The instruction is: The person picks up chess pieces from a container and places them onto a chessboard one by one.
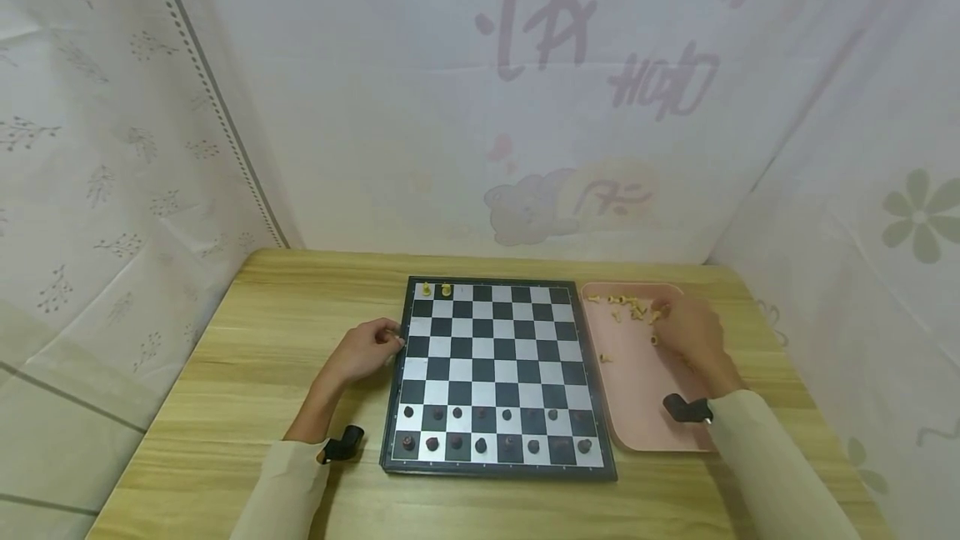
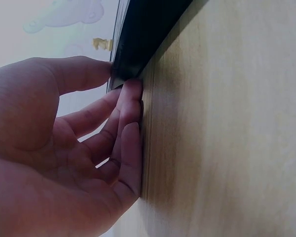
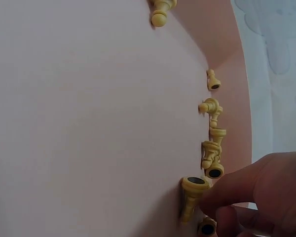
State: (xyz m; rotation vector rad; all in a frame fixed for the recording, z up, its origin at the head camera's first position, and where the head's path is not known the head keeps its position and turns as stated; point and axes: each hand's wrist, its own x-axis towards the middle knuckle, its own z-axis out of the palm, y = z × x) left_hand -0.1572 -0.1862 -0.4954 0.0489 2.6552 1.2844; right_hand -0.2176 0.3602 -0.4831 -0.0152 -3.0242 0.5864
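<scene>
A magnetic-style chessboard (image 1: 483,348) lies on the table. My left hand (image 1: 369,350) is at its left edge, thumb (image 2: 86,74) on the upper rim and the other fingers curled against the side, the lowest along the tabletop. To the board's right, my right hand (image 1: 688,332) reaches into a pink tray (image 1: 637,407). Its fingertips are right beside a cream chess piece (image 3: 193,192) whose dark base faces the camera. More cream chess pieces (image 3: 213,148) lie along the tray's far end, and a single pawn (image 3: 160,12) lies apart.
Two cream pieces (image 1: 446,290) stand in the board's far left corner. Two rows of dark chess pieces (image 1: 481,444) stand along its near side. The wooden table (image 1: 285,332) extends on both sides, with a printed cloth (image 1: 420,107) hanging behind.
</scene>
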